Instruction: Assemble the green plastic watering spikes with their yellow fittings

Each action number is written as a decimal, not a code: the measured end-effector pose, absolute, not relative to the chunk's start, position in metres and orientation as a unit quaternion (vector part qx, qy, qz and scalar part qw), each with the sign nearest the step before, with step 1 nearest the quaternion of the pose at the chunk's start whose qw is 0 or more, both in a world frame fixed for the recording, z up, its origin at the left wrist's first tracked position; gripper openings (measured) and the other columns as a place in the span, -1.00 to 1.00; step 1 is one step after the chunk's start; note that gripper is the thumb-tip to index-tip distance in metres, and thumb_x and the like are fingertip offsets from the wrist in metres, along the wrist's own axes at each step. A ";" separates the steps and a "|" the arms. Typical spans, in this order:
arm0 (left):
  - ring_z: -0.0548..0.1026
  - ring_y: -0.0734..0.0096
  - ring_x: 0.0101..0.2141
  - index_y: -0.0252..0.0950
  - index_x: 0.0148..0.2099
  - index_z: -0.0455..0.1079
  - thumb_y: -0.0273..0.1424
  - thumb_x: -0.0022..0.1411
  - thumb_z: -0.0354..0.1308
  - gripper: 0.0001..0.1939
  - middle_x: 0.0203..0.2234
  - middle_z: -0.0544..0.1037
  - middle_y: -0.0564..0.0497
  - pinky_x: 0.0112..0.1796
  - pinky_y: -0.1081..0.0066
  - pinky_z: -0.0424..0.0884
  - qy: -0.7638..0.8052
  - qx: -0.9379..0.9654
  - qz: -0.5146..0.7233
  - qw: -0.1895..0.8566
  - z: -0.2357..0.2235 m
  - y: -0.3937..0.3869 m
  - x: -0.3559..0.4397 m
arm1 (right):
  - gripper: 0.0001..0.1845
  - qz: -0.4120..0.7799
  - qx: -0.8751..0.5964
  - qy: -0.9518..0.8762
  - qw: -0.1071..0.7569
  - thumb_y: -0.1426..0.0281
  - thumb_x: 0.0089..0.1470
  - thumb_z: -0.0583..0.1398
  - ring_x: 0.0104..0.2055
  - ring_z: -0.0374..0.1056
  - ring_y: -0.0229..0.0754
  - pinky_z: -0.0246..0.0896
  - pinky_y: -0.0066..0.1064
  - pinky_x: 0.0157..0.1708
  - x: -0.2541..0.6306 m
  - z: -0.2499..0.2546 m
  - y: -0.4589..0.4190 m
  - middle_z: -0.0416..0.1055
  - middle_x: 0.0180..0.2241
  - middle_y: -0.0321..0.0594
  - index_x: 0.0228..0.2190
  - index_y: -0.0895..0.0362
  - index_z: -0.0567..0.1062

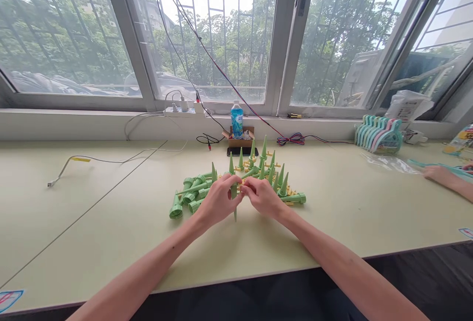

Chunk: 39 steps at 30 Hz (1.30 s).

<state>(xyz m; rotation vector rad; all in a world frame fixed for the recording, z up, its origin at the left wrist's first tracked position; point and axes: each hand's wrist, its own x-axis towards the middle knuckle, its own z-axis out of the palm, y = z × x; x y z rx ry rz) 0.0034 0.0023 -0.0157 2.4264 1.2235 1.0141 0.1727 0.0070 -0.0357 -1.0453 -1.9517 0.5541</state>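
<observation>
My left hand point(219, 197) is closed around a green plant watering spike point(235, 213), its tip pointing down towards the table. Close against its side, my right hand point(261, 196) pinches a small yellow valve piece point(242, 182), partly covered by the fingers. Whether the valve sits in the spike cannot be made out. Left of my hands lie several loose green spikes point(192, 196) with ribbed caps. Behind and right of them, more green spikes point(263, 149) stand upright, some with yellow valves attached. Small yellow valves point(291, 193) lie among those.
A blue-labelled bottle point(237, 120) stands by a small cardboard box point(242, 142), with a black phone point(233, 151) in front. Cables point(291, 139) run along the window sill. Pastel hangers point(380, 134) stand at right, near another person's hand point(441, 176). A white cable point(107, 160) lies left.
</observation>
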 end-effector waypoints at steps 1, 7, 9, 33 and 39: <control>0.31 0.56 -0.56 -0.23 -0.18 0.38 -0.31 0.22 0.07 -0.84 -0.34 0.40 0.04 -0.44 0.43 0.35 0.417 0.831 0.348 0.121 -0.016 0.002 0.003 | -0.71 0.219 -0.418 -0.778 0.415 0.32 0.21 0.02 -0.57 0.03 -0.33 -0.09 -0.47 -0.54 0.173 -0.036 0.007 0.21 -0.61 -0.37 -0.54 0.12 0.24; 0.30 0.57 -0.58 -0.23 -0.19 0.38 -0.30 0.21 0.09 -0.85 -0.33 0.40 0.04 -0.44 0.44 0.35 0.412 0.830 0.354 0.125 -0.016 0.003 0.004 | -0.66 0.203 -0.423 -0.781 0.412 0.30 0.22 -0.01 -0.58 -0.03 -0.33 -0.11 -0.46 -0.54 0.173 -0.037 0.008 0.13 -0.63 -0.37 -0.58 0.12 0.18; 0.30 0.57 -0.57 -0.23 -0.19 0.38 -0.31 0.21 0.09 -0.85 -0.33 0.40 0.04 -0.44 0.44 0.35 0.412 0.830 0.354 0.127 -0.016 0.004 0.004 | -0.65 0.200 -0.424 -0.781 0.413 0.30 0.22 -0.01 -0.58 -0.03 -0.33 -0.12 -0.46 -0.54 0.173 -0.037 0.009 0.12 -0.63 -0.38 -0.59 0.12 0.17; 0.28 0.62 -0.61 -0.19 -0.05 0.29 -0.35 0.20 0.17 -0.74 -0.24 0.46 0.06 -0.44 0.45 0.33 0.397 0.843 0.360 0.037 -0.017 0.000 0.004 | -0.59 0.186 -0.421 -0.780 0.424 0.29 0.26 -0.03 -0.60 -0.09 -0.35 -0.20 -0.44 -0.57 0.174 -0.035 0.009 0.02 -0.67 -0.39 -0.61 0.13 0.10; 0.29 0.60 -0.58 -0.19 -0.06 0.30 -0.35 0.19 0.18 -0.74 -0.26 0.45 0.07 -0.44 0.44 0.34 0.393 0.844 0.363 0.039 -0.016 0.000 0.003 | -0.56 0.181 -0.425 -0.778 0.426 0.26 0.26 -0.03 -0.60 -0.09 -0.35 -0.21 -0.44 -0.57 0.173 -0.035 0.008 0.02 -0.67 -0.39 -0.63 0.13 0.11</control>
